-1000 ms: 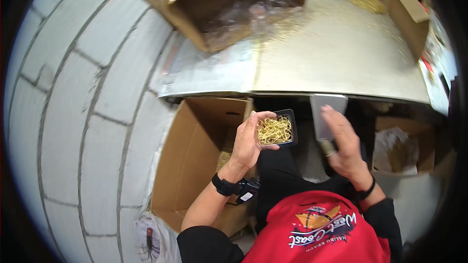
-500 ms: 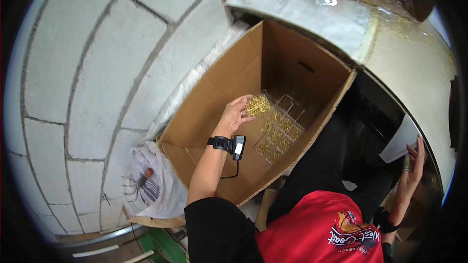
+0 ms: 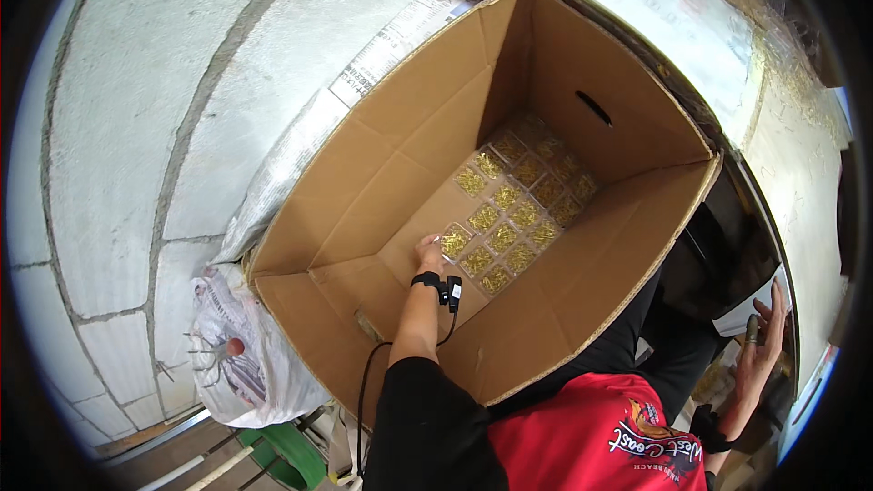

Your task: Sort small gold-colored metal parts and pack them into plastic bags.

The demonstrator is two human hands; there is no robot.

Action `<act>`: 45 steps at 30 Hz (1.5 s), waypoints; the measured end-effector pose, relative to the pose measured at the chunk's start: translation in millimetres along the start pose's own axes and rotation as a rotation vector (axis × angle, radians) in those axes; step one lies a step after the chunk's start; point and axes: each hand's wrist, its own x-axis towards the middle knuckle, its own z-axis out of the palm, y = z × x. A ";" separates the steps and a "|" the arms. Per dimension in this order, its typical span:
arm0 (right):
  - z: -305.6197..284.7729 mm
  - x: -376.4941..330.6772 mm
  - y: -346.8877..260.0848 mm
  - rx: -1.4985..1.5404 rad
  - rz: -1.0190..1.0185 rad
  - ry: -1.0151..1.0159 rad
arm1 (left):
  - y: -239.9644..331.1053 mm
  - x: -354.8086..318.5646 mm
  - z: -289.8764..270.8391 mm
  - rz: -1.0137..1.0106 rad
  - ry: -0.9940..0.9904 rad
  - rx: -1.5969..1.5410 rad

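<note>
Deep inside the large cardboard box (image 3: 564,309), the person's left hand (image 3: 429,253) reached down to the floor of the carton, fingertips resting on a small clear tray of golden pieces (image 3: 454,241) at the near corner of the layer. That tray lay just beside the other trays (image 3: 523,200), which formed a neat grid of rows across the far half of the bottom; bare cardboard showed on the near side. Whether the left grip was pinched on the tray or already loosened could not be told, since the hand hid its own fingers. A black wrist device (image 3: 440,285) with a trailing cable sat on that forearm.

The right hand (image 3: 762,345) hung well apart, outside the carton near the edge of the worktop (image 3: 800,173), its grip spread and slack beside a white sheet (image 3: 750,314).

Judged from the layout, the step in hand was seating 1 tray in line with its row. The next move would call for squaring it against its neighbour without disturbing the grid.
</note>
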 end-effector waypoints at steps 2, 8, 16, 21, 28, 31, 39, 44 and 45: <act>-9.2 -1.2 -2.3 -0.086 0.036 0.038 | -28.8 5.1 58.1 -0.047 0.088 -0.007; -17.3 26.2 -39.5 -0.117 -0.206 -0.075 | -15.9 39.9 80.0 0.153 -0.374 0.317; -64.4 68.8 -23.7 -0.313 -0.414 0.120 | 79.3 -11.3 47.1 0.648 -0.096 0.997; -82.4 158.0 32.9 -0.311 -0.262 0.149 | 263.5 -171.8 132.6 0.798 -0.511 0.417; -88.6 315.9 113.4 -0.380 0.131 0.231 | 415.0 -340.2 317.7 1.252 -0.553 0.501; -65.8 351.0 116.2 -0.344 0.154 0.287 | 430.6 -333.4 400.6 1.149 -0.402 0.587; -55.7 356.7 49.5 -0.445 -0.049 0.166 | 429.8 -275.2 473.2 1.278 -0.131 0.777; -35.7 384.5 81.3 -0.255 -0.126 0.157 | 409.6 -347.8 467.0 1.034 -0.375 0.493; -37.3 387.9 85.8 -0.291 -0.127 0.063 | 407.2 -353.2 463.6 0.981 -0.409 0.425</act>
